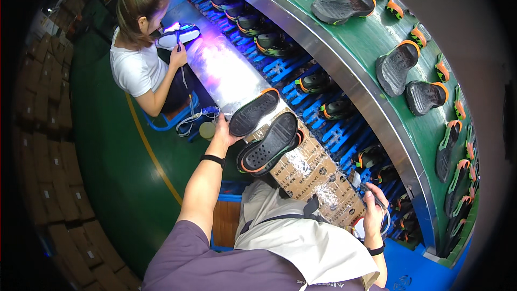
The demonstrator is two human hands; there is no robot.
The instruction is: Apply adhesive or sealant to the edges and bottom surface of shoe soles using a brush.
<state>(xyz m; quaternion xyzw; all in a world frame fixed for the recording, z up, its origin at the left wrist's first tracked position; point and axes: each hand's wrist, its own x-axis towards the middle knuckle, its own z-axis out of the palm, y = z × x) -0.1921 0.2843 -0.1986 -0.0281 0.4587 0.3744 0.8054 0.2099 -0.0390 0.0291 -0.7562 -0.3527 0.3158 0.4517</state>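
Note:
My left hand (226, 132) grips the near-left edge of a black shoe sole (254, 112) with an orange rim at its heel end. Right beside it another black shoe sole (269, 143), with small holes in its surface, rests on a shoe part with an orange edge. Both are over the worktop covered in cardboard and clear film (312, 175). At the lower right, my right hand (372, 210) is closed around a slim dark handle (376, 191) with a pale flat tip and a thin tube or cable trailing from it.
A green conveyor (344, 37) carrying soles and orange-edged parts curves along the right. Below it, a blue roller rack (328, 129) holds several dark shoes. At the far left of the worktop a seated co-worker (141, 56) holds a shoe. Stacked cartons (46, 183) line the left.

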